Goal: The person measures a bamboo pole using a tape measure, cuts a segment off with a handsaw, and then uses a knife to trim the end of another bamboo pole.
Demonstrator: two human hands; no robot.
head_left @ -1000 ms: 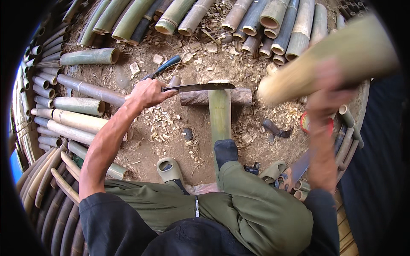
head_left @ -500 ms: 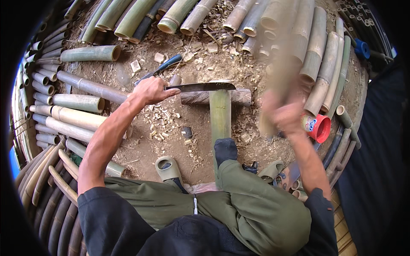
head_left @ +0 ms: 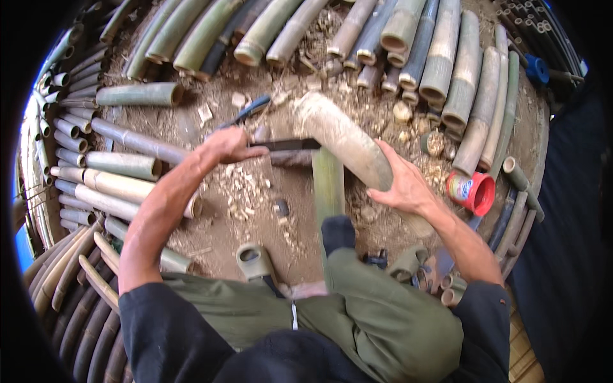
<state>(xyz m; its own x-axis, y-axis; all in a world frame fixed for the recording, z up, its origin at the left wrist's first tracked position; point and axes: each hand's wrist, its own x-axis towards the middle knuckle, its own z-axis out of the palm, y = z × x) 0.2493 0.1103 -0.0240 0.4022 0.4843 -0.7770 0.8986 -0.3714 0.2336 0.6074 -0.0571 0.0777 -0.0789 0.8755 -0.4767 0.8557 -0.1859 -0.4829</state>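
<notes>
My left hand [head_left: 231, 145] is closed round the handle of a long dark knife [head_left: 294, 145], its thumb along the blade's base. The blade lies across the far end of a flat green bamboo piece [head_left: 329, 185], which rests on a log [head_left: 295, 157]. My right hand [head_left: 405, 182] grips a thick pale club [head_left: 341, 134], slanted over the blade and hiding its tip. Whether the club is bamboo or wood, I cannot tell. My foot in a dark sock [head_left: 338, 233] presses on the bamboo piece's near part.
Cut bamboo lengths [head_left: 440, 57] lie in rows at the far side, left and right. A second knife with a blue handle [head_left: 253, 107] lies beyond my left hand. Wood chips [head_left: 242, 195] litter the soil. A red tub [head_left: 476, 191] lies at right; a sandal [head_left: 254, 260] sits near me.
The club has come down from its blurred, raised position at right to over the knife blade. My right hand has moved left with it. My left hand keeps its grip on the knife.
</notes>
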